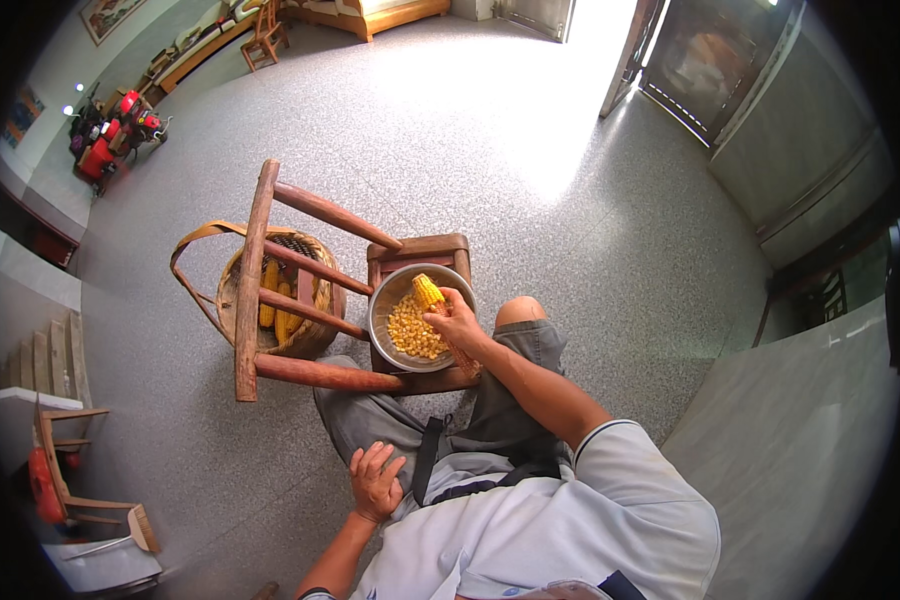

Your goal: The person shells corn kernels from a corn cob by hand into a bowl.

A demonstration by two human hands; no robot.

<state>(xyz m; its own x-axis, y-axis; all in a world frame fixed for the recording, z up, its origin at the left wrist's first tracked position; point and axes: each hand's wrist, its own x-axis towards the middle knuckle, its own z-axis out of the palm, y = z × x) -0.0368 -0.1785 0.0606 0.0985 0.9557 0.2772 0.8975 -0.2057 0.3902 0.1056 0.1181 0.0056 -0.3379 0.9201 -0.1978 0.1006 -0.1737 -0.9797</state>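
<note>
My right hand [456, 322] is closed around a corn cob [428, 291] above a metal bowl. Yellow kernels cover its upper end; a reddish, rough length shows below my fingers. Loose corn kernels [410, 333] lie inside the metal bowl [393, 291], which rests on the seat of a wooden chair [420, 243]. Over my lap, my left hand [377, 482] is held with its fingers apart and nothing in it. Beyond the chair's back rails, a woven basket [228, 295] holds several yellow corn cobs [283, 318].
The basket's strap handle [192, 236] arches out to the left. A red motor vehicle [115, 135] stands at the far left, and another wooden chair [55, 465] at the lower left near steps [55, 360]. Bright light enters by the doorway at the back, beside a metal door [705, 75].
</note>
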